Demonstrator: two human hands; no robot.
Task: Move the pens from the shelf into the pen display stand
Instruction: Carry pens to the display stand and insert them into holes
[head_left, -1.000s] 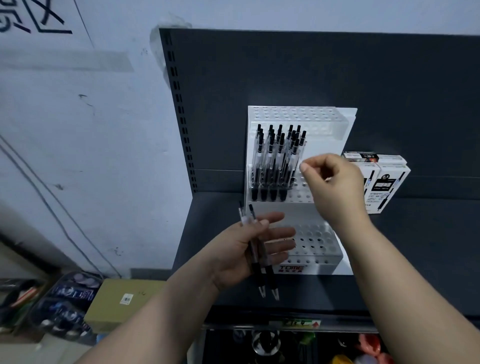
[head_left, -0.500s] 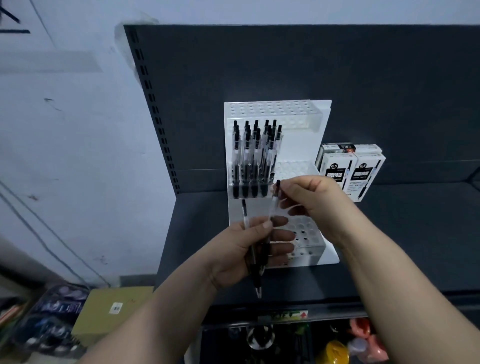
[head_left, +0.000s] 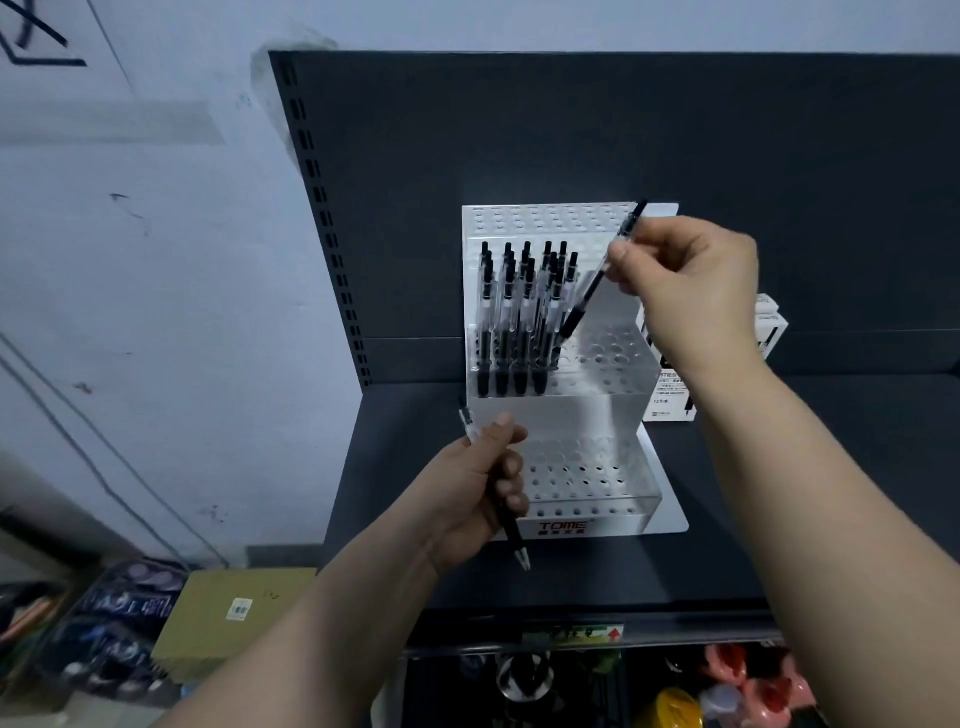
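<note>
Half a second back was still tugging the clear-barrelled black pen out of the left-hand bunch down low, now pinching it between thumb and fingertips of the right grip, raised up to the middle tier of the white perforated plastic pen display stand on the dark grey shelf. Slanted diagonally, clicker end up-right and tip down-left, landing just beside the cluster of upright black pens parked in that tier's left holes. Also got a second pen wrapped in the curled left grip, near-vertical with tip down, in front of the stand's bottom tier.
</note>
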